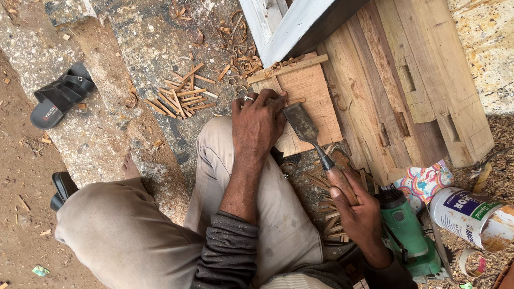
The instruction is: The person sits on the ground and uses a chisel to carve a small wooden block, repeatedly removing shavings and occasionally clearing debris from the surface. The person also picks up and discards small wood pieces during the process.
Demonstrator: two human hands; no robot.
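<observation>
My left hand (258, 122) presses down on a flat wooden board (313, 91) and steadies a thin wooden strip against it; a ring shows on one finger. In my right hand (357, 211) is the brown wooden handle of a chisel (316, 142). Its wide metal blade lies on the board just right of my left fingers. The board rests on the ground in front of my bent knee.
Thick mortised timbers (407, 80) lie to the right. A white painted frame (284, 24) is behind the board. Wood strips and shavings (179, 96) are scattered to the left. A green power tool (409, 235), a white can (476, 217) and a black sandal (61, 96) lie around.
</observation>
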